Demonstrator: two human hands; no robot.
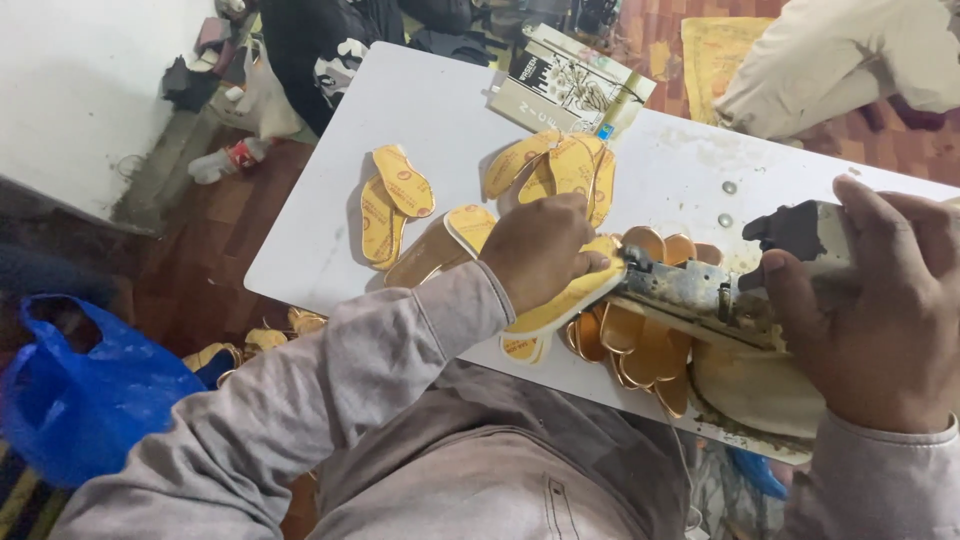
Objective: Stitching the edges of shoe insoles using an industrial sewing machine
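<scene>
- Hands at a white work table: a person in a grey long-sleeved top bends over a grimy metal tool, seen from the head view.
- Left hand is closed, fingers curled down onto a yellow shoe insole, pinching it near its upper end where it meets the tip of the tool.
- Right hand is wrapped around the tool's dark rear housing, thumb along the near side; the grip looks firm.
- The held insole lies directly under the left hand and to the left of the right hand. Its long axis runs on a slant, from lower left near the table's front edge up to the right, towards the tool's nose. The left hand is on it; the right hand is well apart from it, at the tool's far end.
- Count of loose insoles on the table: two overlapping at left, one tan-backed with a yellow end beside the left wrist, and a fanned cluster of about four above the knuckles.
- A heap of orange-tan pieces lies under the tool, too overlapped to count; one pale cloth-like pad lies below the right hand.
- A printed carton stands at the far edge; one blue plastic bag sits on the floor at left.
</scene>
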